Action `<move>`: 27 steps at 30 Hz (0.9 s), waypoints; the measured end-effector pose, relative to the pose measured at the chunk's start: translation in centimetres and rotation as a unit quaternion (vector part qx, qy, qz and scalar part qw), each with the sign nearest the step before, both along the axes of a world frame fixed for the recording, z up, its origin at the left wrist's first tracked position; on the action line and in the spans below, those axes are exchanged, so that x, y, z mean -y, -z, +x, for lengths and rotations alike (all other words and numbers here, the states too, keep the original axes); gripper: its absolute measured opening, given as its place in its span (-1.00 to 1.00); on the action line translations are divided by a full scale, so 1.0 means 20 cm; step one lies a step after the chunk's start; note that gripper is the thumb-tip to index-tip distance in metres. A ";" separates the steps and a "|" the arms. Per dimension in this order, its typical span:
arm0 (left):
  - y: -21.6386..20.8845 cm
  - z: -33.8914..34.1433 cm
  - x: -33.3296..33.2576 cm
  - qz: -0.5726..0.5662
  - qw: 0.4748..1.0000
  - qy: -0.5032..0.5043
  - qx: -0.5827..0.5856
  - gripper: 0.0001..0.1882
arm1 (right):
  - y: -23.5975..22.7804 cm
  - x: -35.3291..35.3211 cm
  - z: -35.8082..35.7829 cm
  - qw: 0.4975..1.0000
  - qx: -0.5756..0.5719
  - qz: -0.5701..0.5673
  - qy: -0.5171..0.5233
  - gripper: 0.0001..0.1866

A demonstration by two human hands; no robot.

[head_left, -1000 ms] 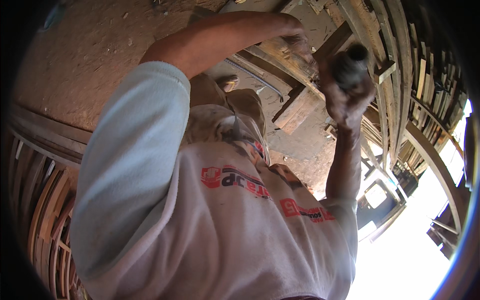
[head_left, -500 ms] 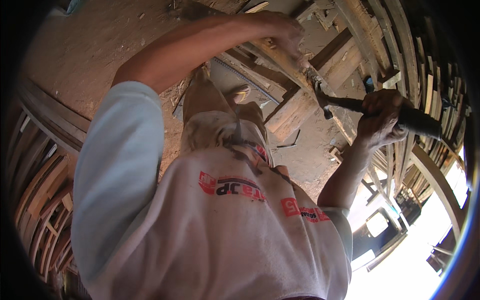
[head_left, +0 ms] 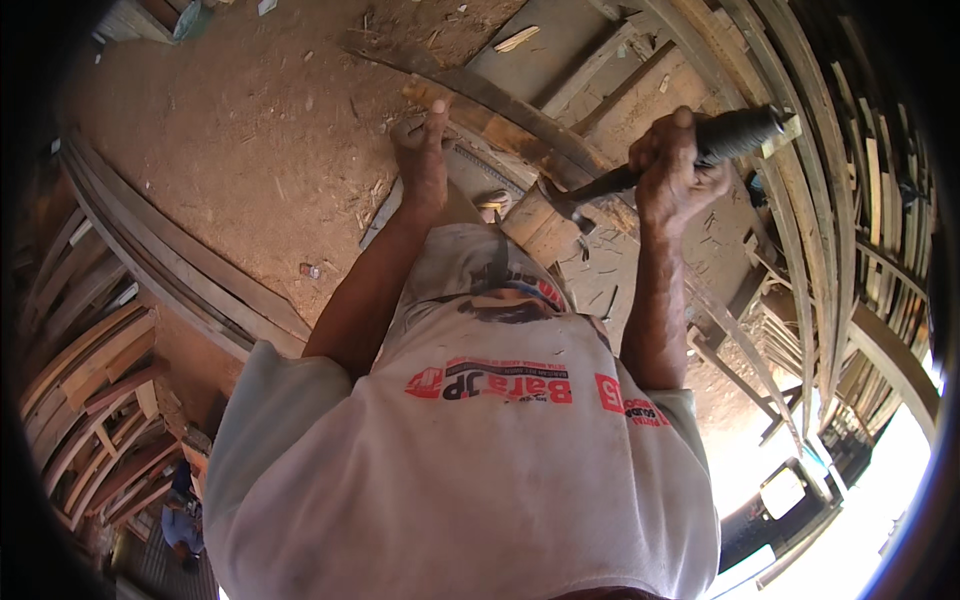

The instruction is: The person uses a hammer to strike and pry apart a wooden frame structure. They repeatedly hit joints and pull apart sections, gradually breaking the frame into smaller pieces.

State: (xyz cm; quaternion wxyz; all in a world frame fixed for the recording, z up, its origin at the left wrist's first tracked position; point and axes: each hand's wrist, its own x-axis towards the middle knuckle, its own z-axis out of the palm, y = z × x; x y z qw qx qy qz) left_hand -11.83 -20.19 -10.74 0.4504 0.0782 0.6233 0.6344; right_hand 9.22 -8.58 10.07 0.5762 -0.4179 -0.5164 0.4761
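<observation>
By the plank, my right hand wraps the hammer firmly — keep its head square; my left hand, near the plank — closure I cannot tell.

Daylight blazes in below and right of the bare right hand, burning a broad patch of glare to pure white, violet-blue fringe glowing at the rim! Softer light shapes the folds of the off-white, red-and-black printed shirt below both hands. Down and left of the bare left hand, the curved brown wooden boards sit in dimness. That left hand looks slightly soft. Right of the right hand, fisheye distortion bows the long grey-brown planks toward black corners!
</observation>
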 end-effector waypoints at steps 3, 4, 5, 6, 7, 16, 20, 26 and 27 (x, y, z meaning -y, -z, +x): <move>0.01 0.00 -0.09 0.115 0.982 -0.018 0.150 -0.21 | 0.07 0.04 0.03 0.999 -0.005 -0.035 0.029 -0.79; 0.00 0.02 -0.13 0.153 0.968 -0.030 0.196 -0.17 | 0.09 0.06 0.04 0.998 -0.009 -0.048 0.036 -0.79; -0.01 0.03 -0.17 0.202 0.948 -0.008 0.246 -0.15 | 0.09 0.06 0.05 0.998 -0.012 -0.049 0.032 -0.79; -0.02 0.02 -0.22 0.249 0.922 0.015 0.296 -0.13 | 0.08 0.04 0.07 0.998 -0.014 -0.049 0.028 -0.78; -0.02 0.05 -0.25 0.292 0.889 0.033 0.351 -0.10 | 0.06 0.05 0.10 0.998 -0.007 -0.051 0.022 -0.78; -0.19 0.10 -0.46 0.110 0.965 -0.030 0.237 -0.27 | 0.05 0.05 0.21 0.999 -0.020 -0.029 0.013 -0.75; -0.23 0.06 -0.50 0.088 0.967 -0.031 0.237 -0.34 | -0.12 0.08 0.21 0.999 0.022 0.031 0.005 -0.82; -0.30 0.10 -0.54 0.089 0.967 -0.076 0.228 -0.27 | -0.66 0.00 0.30 0.980 -0.102 0.161 -0.065 -0.89; -0.36 0.11 -0.58 0.061 0.973 -0.071 0.213 -0.23 | -0.71 0.01 0.31 0.979 -0.147 0.118 -0.073 -0.88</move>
